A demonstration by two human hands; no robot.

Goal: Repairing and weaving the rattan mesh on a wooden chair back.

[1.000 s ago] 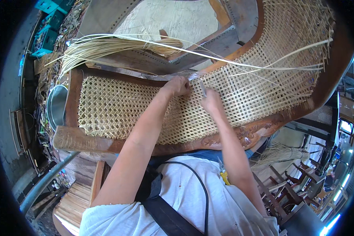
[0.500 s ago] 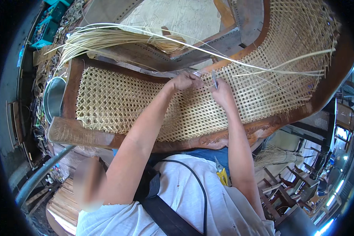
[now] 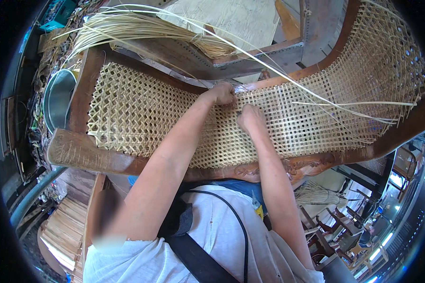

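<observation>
A curved wooden chair frame (image 3: 97, 158) lies across my lap, filled with woven cane webbing (image 3: 269, 134). My left hand (image 3: 222, 94) is at the frame's far rail, its fingers curled down onto the weave; what they pinch is hidden. Just right of it and nearer me, my right hand (image 3: 252, 118) is closed over the webbing. A small dark end of a slim metal tool (image 3: 239, 113) shows at its fingers; the rest is covered. Long pale cane strands (image 3: 288, 78) run loose over the far rail and the right part of the weave.
A bundle of cane strands (image 3: 141, 29) lies beyond the far rail, by another drilled wooden frame (image 3: 264, 57). On the left stands a metal bucket (image 3: 59, 101). A yellow-handled cutting tool (image 3: 259, 210) sits at my waist. More cane (image 3: 318, 194) and chair parts lie at the right.
My right hand has come nearer me and slightly left, turning so the upright metal tool is mostly hidden. My left hand stays by the rail, fingers more curled. The view has shifted.
</observation>
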